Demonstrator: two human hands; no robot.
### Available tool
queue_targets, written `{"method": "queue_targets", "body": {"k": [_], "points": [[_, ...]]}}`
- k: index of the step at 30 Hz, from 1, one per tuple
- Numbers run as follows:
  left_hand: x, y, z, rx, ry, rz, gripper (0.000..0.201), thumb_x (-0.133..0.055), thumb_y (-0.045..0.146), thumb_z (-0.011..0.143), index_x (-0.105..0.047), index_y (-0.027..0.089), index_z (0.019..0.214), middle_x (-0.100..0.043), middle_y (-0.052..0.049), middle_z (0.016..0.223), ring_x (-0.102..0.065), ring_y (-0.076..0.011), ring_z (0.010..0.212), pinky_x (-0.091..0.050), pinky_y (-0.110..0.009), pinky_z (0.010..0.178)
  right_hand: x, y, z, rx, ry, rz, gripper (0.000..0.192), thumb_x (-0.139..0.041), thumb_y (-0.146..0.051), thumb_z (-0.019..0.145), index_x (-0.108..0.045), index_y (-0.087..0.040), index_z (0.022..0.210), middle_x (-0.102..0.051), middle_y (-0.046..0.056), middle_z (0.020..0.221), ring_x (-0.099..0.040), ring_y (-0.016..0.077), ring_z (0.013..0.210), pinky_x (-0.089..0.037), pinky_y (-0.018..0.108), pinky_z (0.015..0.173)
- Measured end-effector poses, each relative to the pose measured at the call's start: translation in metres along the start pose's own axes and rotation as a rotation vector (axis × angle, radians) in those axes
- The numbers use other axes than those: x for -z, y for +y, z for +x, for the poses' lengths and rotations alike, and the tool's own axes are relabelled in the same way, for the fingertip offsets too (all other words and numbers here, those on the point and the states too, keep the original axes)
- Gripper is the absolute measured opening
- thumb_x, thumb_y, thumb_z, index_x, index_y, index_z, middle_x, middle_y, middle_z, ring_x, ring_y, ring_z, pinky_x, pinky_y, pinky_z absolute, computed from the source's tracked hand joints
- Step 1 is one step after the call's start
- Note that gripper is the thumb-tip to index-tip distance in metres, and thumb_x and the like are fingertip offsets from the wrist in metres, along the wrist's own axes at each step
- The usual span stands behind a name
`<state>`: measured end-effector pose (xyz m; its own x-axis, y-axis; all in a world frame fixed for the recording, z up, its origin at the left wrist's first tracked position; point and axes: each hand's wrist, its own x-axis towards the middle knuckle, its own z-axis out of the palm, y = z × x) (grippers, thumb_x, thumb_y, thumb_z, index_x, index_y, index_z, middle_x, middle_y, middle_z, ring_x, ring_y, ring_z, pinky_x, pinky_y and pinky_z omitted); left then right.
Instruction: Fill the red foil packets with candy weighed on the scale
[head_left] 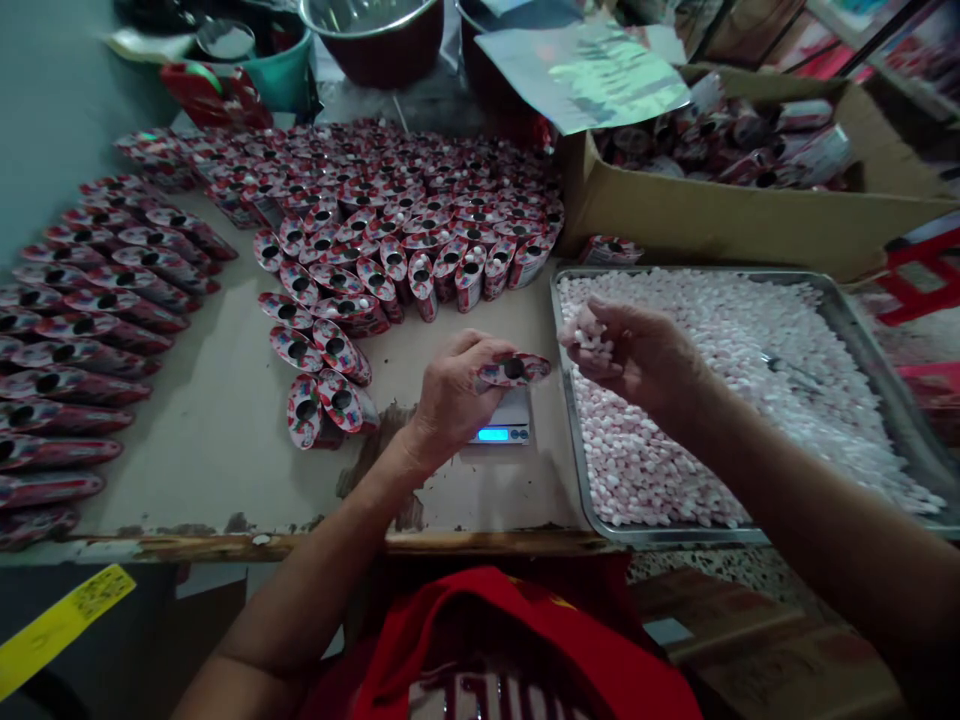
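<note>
A worn, pale desk fills the view in a dim workroom, its near edge chipped. Nearest on it, just under the left hand, sits a small digital scale with a lit blue display. The left hand is curled shut around a little red-printed packet, pinching it upright over the scale with its dark open mouth turned toward the right hand. The right hand hovers just beside it, over the near-left corner of a metal tray, its fingers half closed around a small clutch of pink-white candies at the fingertips. Hands and packet are near but not touching.

The step in hand looks like filling: candies taken from the tray are about to go into the held packet. The next move would call for bringing the fingertips over the narrow mouth and letting the pieces drop in without spilling, then probably a check on the scale.

Left of the left hand stand a few open packets, with rows of flat ones further left. Beyond both hands, a dense crowd of standing packets covers the desk, and past the tray a cardboard box holds more.
</note>
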<state>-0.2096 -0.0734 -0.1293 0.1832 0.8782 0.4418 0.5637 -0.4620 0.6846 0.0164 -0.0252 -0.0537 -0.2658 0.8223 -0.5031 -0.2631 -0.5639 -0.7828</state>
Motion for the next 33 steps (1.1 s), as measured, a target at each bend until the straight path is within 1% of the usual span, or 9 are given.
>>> {"method": "queue_targets", "body": {"k": [4,7,11,19,24,26,28,30,33], "points": [[0.018,0.021,0.024,-0.356,0.092,0.186,0.035,-0.072,0.007,0.092,-0.079,0.028,0.119,-0.076,-0.005,0.119,-0.066,-0.0254,0.119,-0.053,-0.043,0.110,0.009,0.027,-0.006,-0.146,0.152,0.168,0.023,-0.052,-0.019,0.105,-0.061,-0.016,0.084,-0.055,-0.001,0.059,-0.031,0.0055,0.041,-0.018,0.013,0.035],[0.014,0.032,0.039,-0.451,0.092,0.264,0.030,-0.069,0.014,0.098,-0.078,0.030,0.122,-0.075,-0.006,0.122,-0.063,-0.0269,0.122,-0.052,-0.045,0.111,0.002,0.044,-0.010,-0.174,0.109,0.305,0.029,-0.045,-0.028,0.112,-0.064,-0.017,0.094,-0.063,0.004,0.069,-0.045,0.0085,0.048,-0.027,0.013,0.038],[-0.012,0.024,0.046,-0.362,0.109,0.287,0.028,-0.076,0.014,0.092,-0.078,0.028,0.117,-0.075,-0.007,0.118,-0.064,-0.0279,0.118,-0.052,-0.047,0.110,-0.008,0.052,-0.016,-0.145,0.018,0.409,0.036,-0.045,-0.045,0.115,-0.065,-0.020,0.100,-0.066,0.004,0.075,-0.046,0.0099,0.049,-0.028,0.015,0.039],[-0.033,0.015,0.045,-0.086,0.164,-0.023,0.032,-0.086,0.020,0.084,-0.075,0.022,0.113,-0.074,-0.006,0.113,-0.069,-0.0229,0.109,-0.057,-0.038,0.102,0.008,0.056,-0.016,-0.086,0.089,0.407,0.014,-0.058,-0.019,0.102,-0.070,-0.013,0.099,-0.062,0.004,0.073,-0.048,0.0080,0.053,-0.032,0.015,0.043],[-0.025,0.012,0.029,0.336,0.123,-0.485,0.048,-0.094,0.035,0.074,-0.071,0.021,0.114,-0.077,-0.005,0.112,-0.075,-0.0203,0.098,-0.062,-0.034,0.093,0.049,0.015,-0.034,0.320,0.185,-0.163,0.011,-0.073,-0.022,0.086,-0.077,-0.017,0.095,-0.069,0.007,0.084,-0.054,0.0124,0.064,-0.042,0.022,0.056],[-0.015,0.013,0.018,0.444,0.103,-0.567,0.050,-0.096,0.035,0.070,-0.071,0.021,0.111,-0.078,-0.003,0.105,-0.075,-0.0199,0.094,-0.062,-0.032,0.089,0.073,-0.011,-0.042,0.565,0.314,-0.700,0.013,-0.070,-0.031,0.094,-0.080,-0.022,0.097,-0.075,0.010,0.099,-0.065,0.0224,0.086,-0.049,0.032,0.073],[-0.002,0.019,0.005,0.510,0.089,-0.616,0.049,-0.096,0.034,0.070,-0.071,0.020,0.110,-0.079,-0.002,0.101,-0.076,-0.0202,0.091,-0.063,-0.032,0.087,0.089,-0.029,-0.043,0.631,0.458,-1.280,0.019,-0.067,-0.035,0.098,-0.080,-0.023,0.090,-0.075,0.015,0.098,-0.067,0.0347,0.097,-0.047,0.044,0.082],[0.014,0.027,-0.012,0.539,0.080,-0.613,0.048,-0.096,0.033,0.070,-0.071,0.021,0.110,-0.079,-0.003,0.100,-0.078,-0.0211,0.091,-0.064,-0.032,0.084,0.089,-0.030,-0.032,0.631,0.482,-1.598,0.025,-0.063,-0.036,0.101,-0.081,-0.021,0.091,-0.076,0.018,0.098,-0.068,0.0428,0.099,-0.045,0.051,0.083],[0.047,0.039,-0.049,0.547,0.126,-0.483,0.046,-0.098,0.032,0.072,-0.074,0.022,0.110,-0.080,-0.003,0.102,-0.079,-0.0220,0.092,-0.065,-0.032,0.083,0.046,-0.002,-0.004,0.776,0.202,-1.596,0.022,-0.065,-0.033,0.101,-0.081,-0.021,0.108,-0.079,0.017,0.107,-0.070,0.0398,0.099,-0.048,0.050,0.085]]}}
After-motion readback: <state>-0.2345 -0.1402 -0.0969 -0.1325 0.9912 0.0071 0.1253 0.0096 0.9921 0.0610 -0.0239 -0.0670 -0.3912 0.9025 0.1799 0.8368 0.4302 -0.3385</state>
